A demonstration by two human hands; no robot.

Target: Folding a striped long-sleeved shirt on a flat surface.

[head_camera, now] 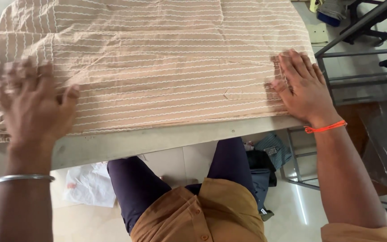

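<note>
A steel bangle (24,178) circles the left wrist, an orange thread (325,128) the right; mustard buttoned shirt (202,215), dark purple trousers (135,188).

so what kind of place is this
Probably a garment or tailoring workshop: both hands, left hand and right hand, press striped beige cloth flat on a work table, with metal racks and clothes on the floor.

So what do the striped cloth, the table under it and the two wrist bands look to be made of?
The striped cloth looks like soft woven cotton, matte, creased, with wavy white lines on beige. The table edge seems painted or laminated board, dull grey-beige and scuffed. The bangle on the left wrist looks like polished metal; the thread on the right wrist is orange string.
</note>
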